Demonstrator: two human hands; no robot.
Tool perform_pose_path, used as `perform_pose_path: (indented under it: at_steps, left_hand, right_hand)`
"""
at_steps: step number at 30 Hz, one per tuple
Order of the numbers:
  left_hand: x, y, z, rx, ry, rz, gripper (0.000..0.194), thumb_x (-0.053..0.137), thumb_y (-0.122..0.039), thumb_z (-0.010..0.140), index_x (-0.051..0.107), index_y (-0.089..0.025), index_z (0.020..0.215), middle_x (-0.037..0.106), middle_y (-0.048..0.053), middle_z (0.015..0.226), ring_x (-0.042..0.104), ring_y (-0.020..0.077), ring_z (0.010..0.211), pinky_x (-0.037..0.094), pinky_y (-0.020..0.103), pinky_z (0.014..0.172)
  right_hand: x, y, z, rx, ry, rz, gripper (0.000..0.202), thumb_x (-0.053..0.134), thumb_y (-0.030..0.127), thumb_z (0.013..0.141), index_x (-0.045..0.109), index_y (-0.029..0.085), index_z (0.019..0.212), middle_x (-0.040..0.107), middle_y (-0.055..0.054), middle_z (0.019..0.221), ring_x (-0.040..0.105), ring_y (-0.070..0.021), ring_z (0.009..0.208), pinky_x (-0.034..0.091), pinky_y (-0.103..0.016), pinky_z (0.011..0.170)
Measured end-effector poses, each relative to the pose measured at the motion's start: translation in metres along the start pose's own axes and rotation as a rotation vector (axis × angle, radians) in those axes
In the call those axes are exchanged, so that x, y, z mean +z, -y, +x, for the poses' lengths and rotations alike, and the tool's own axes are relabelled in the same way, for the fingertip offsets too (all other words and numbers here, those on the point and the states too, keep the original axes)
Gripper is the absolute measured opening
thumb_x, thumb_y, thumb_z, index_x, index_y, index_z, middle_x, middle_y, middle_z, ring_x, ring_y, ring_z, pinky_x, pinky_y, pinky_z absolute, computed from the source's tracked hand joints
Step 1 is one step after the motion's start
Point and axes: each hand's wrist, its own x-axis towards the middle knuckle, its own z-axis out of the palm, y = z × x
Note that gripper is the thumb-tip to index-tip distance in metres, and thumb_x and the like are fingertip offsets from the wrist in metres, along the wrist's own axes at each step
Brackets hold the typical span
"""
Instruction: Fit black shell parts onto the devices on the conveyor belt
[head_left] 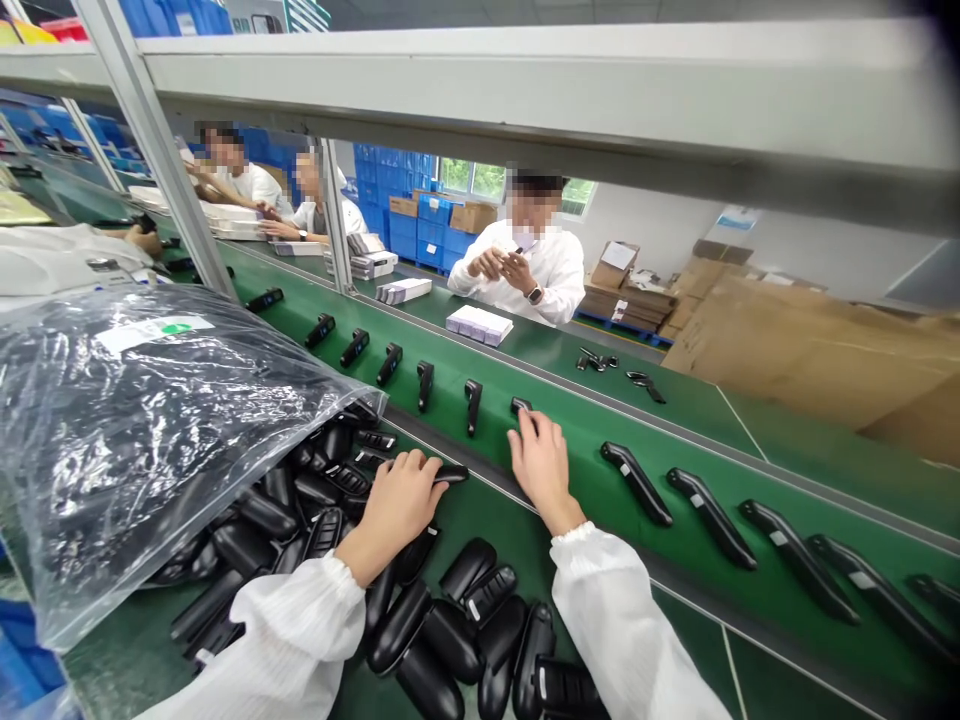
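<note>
My left hand [403, 502] is closed over a black plastic shell [453, 473], whose end sticks out past the fingers, at the edge of a pile of similar pieces. On the green conveyor belt, my right hand [543, 458] has its fingers around a black handheld device [519, 405]; only the device's top end shows. To the right along the belt lie several bent black devices [637, 483] with small white labels. More devices [472, 405] lie in a row to the left. Loose black shells [450, 640] are heaped between my forearms.
A clear plastic bag [150, 400] spills black shells at the left. Overhead runs a white shelf beam [525, 80], with a metal post [150, 140] at the left. Across the belt, a co-worker [555, 270] handles a small item near white boxes [478, 325]; two other people work further left.
</note>
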Motion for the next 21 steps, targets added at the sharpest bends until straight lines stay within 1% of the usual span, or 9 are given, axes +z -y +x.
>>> perform_pose_path:
  at_steps: [1, 3, 4, 6, 10, 14, 17, 19, 21]
  left_hand:
    - [0.001, 0.001, 0.001, 0.023, 0.003, -0.015, 0.027, 0.047, -0.032, 0.094, 0.060, -0.021, 0.116, 0.062, 0.011, 0.108, 0.056, 0.0282, 0.105, 0.042, 0.043, 0.092]
    - [0.004, 0.003, 0.002, 0.064, 0.003, -0.043, 0.028, 0.045, -0.026, 0.094, 0.057, -0.023, 0.120, 0.062, 0.009, 0.112, 0.056, 0.0262, 0.108, 0.040, 0.043, 0.099]
    - [0.005, 0.003, 0.002, 0.080, 0.003, -0.055, 0.029, 0.044, -0.022, 0.094, 0.056, -0.023, 0.120, 0.062, 0.008, 0.113, 0.056, 0.0252, 0.109, 0.038, 0.044, 0.103]
    - [0.007, 0.003, 0.002, 0.103, 0.001, -0.074, 0.032, 0.041, -0.016, 0.093, 0.055, -0.023, 0.121, 0.062, 0.007, 0.114, 0.056, 0.0234, 0.110, 0.033, 0.045, 0.108]
    - [-0.001, 0.009, -0.001, 0.107, -0.029, -0.087, 0.029, 0.045, -0.018, 0.090, 0.055, -0.022, 0.117, 0.062, 0.008, 0.115, 0.056, 0.0252, 0.111, 0.035, 0.046, 0.107]
    - [-0.025, 0.024, -0.005, 0.136, -0.054, -0.082, 0.021, 0.050, -0.027, 0.088, 0.060, -0.021, 0.106, 0.063, 0.008, 0.107, 0.056, 0.0262, 0.104, 0.044, 0.039, 0.091]
    - [-0.039, 0.032, -0.010, 0.139, 0.004, -0.058, 0.021, 0.053, -0.036, 0.086, 0.062, -0.022, 0.098, 0.064, 0.007, 0.098, 0.057, 0.0265, 0.098, 0.045, 0.039, 0.085]
    - [-0.042, 0.032, -0.013, 0.134, 0.068, -0.024, 0.025, 0.056, -0.043, 0.083, 0.063, -0.023, 0.096, 0.064, 0.008, 0.096, 0.058, 0.0282, 0.098, 0.045, 0.041, 0.084]
    - [-0.041, 0.029, -0.016, 0.126, 0.113, 0.008, 0.030, 0.057, -0.047, 0.081, 0.063, -0.023, 0.098, 0.064, 0.009, 0.097, 0.058, 0.0298, 0.100, 0.044, 0.042, 0.086]
  right_hand:
    - [-0.002, 0.008, -0.005, -0.145, 0.017, 0.074, 0.044, 0.037, 0.034, 0.101, 0.049, 0.016, 0.139, 0.055, -0.016, 0.133, 0.045, -0.0277, 0.121, 0.039, -0.042, 0.101]
    - [-0.002, 0.026, -0.014, -0.390, 0.121, 0.196, 0.040, 0.041, 0.034, 0.101, 0.052, 0.021, 0.137, 0.059, -0.011, 0.130, 0.047, -0.0237, 0.120, 0.040, -0.037, 0.100]
    - [0.000, 0.034, -0.019, -0.458, 0.177, 0.222, 0.038, 0.044, 0.033, 0.100, 0.053, 0.023, 0.136, 0.061, -0.009, 0.127, 0.048, -0.0232, 0.118, 0.041, -0.037, 0.098]
    - [0.004, 0.047, -0.026, -0.488, 0.252, 0.216, 0.037, 0.047, 0.029, 0.099, 0.053, 0.023, 0.135, 0.064, -0.009, 0.122, 0.050, -0.0237, 0.114, 0.042, -0.039, 0.095]
    - [0.006, 0.058, -0.031, -0.353, 0.287, 0.215, 0.037, 0.052, 0.021, 0.094, 0.056, 0.022, 0.131, 0.064, -0.010, 0.116, 0.053, -0.0260, 0.110, 0.043, -0.043, 0.092]
    - [0.001, 0.048, -0.017, -0.121, 0.309, 0.489, 0.032, 0.055, 0.009, 0.082, 0.069, 0.024, 0.107, 0.067, -0.004, 0.102, 0.061, -0.0188, 0.095, 0.047, -0.034, 0.087]
    - [0.002, 0.034, 0.002, 0.144, 0.212, 0.651, 0.027, 0.055, 0.012, 0.076, 0.070, 0.022, 0.096, 0.067, -0.001, 0.089, 0.062, -0.0151, 0.078, 0.051, -0.029, 0.079]
    - [0.008, 0.025, 0.012, 0.243, 0.118, 0.646, 0.026, 0.055, 0.016, 0.077, 0.069, 0.021, 0.099, 0.067, -0.002, 0.093, 0.063, -0.0164, 0.081, 0.052, -0.030, 0.081]
    - [0.015, 0.020, 0.017, 0.248, 0.062, 0.551, 0.027, 0.053, 0.017, 0.079, 0.067, 0.020, 0.103, 0.066, -0.006, 0.102, 0.063, -0.0195, 0.092, 0.050, -0.033, 0.089]
